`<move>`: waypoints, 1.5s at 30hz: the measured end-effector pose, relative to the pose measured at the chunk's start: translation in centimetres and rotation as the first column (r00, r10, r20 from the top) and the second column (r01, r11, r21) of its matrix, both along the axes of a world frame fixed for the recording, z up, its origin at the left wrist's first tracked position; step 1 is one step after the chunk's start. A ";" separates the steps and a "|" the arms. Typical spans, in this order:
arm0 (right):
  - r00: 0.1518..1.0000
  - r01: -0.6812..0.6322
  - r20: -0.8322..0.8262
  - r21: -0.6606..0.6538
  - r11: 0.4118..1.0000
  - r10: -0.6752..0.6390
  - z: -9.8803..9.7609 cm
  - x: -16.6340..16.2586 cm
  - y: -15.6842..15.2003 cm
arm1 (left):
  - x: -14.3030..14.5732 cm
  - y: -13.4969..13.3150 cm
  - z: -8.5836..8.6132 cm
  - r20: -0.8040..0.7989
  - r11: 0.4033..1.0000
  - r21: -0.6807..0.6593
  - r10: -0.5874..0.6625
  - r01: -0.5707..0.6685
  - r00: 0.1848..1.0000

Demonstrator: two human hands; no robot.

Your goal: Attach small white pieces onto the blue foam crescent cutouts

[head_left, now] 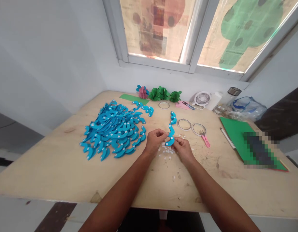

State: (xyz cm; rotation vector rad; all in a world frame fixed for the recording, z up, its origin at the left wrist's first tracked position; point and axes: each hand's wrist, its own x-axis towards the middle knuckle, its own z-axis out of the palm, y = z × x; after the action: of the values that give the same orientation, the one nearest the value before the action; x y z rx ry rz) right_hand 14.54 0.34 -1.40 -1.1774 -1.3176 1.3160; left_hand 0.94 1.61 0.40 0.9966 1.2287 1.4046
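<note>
Between my hands is a wavy blue paper strip (171, 130) with small white squares stuck along it. My left hand (156, 139) pinches its left edge near the lower end. On the other side, the fingers of my right hand (182, 147) are closed at the strip's lower right edge. Small white square bits (167, 150) lie scattered on the table just below the strip. Left of my hands spreads a big pile of similar blue wavy strips (115, 129), also dotted with white squares.
Tape rolls (184, 124) and pink-handled scissors (206, 141) lie to the right. Green sheets (236, 138) with a blurred dark object sit farther right, beside a white pen (227, 138). Green paper shapes (163, 93), a small fan (202, 99) and a bottle (232, 94) stand along the wall.
</note>
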 end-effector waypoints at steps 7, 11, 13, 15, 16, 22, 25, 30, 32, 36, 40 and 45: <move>1.000 0.000 0.003 0.016 1.000 -0.001 -0.2 0.0 0.1 | 0.2 0.0 -0.1 0.033 1.000 -0.015 0.011 -0.011 0.999; 1.000 0.008 0.009 0.023 1.000 -0.008 -0.4 0.1 0.2 | 0.4 -0.1 0.1 0.038 1.000 -0.015 0.027 -0.026 0.999; 1.000 0.011 0.013 0.028 1.000 -0.011 -0.5 0.1 0.2 | 0.5 -0.2 0.2 0.038 0.999 -0.011 0.038 -0.038 0.999; 1.000 0.012 0.019 0.030 0.999 -0.012 -0.5 0.1 0.2 | 0.5 -0.3 0.4 0.034 0.999 -0.004 0.046 -0.046 0.998; 1.000 0.015 0.023 0.031 0.999 -0.016 -0.5 0.1 0.2 | 0.6 -0.3 0.4 0.030 0.999 0.000 0.050 -0.050 0.998; 1.000 0.014 0.021 0.040 0.999 -0.015 -0.1 0.0 0.0 | 0.6 -0.3 0.0 0.005 0.998 0.030 0.064 -0.064 0.998; 1.000 0.008 0.029 0.052 0.999 -0.010 0.1 0.0 0.0 | 0.6 -0.3 0.0 0.006 0.997 0.036 0.071 -0.071 0.997; 0.998 0.008 0.061 0.063 0.998 -0.012 0.3 0.0 0.0 | 0.7 -0.4 0.4 0.009 0.996 0.031 0.083 -0.083 0.997; 0.998 0.006 0.058 0.064 0.998 -0.010 0.3 0.1 0.0 | 0.7 -0.4 0.5 0.011 0.996 0.025 0.082 -0.082 0.997; 0.998 0.011 0.064 0.069 0.998 -0.015 0.3 0.1 0.0 | 0.8 -0.5 0.7 0.018 0.996 0.014 0.091 -0.091 0.996; 0.998 0.017 0.064 0.073 0.997 -0.021 0.2 0.1 0.0 | 0.9 -0.6 0.9 0.032 0.994 0.009 0.106 -0.106 0.994; 0.996 0.023 0.082 0.061 0.998 -0.028 0.3 0.0 -0.1 | 1.1 -0.7 0.8 0.035 0.993 0.015 0.116 -0.117 0.993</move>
State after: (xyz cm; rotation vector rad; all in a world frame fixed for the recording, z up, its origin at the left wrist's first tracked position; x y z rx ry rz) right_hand 14.59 0.29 -1.10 -1.2141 -1.3877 1.2123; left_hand 2.01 0.95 1.18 0.9212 1.2680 1.5190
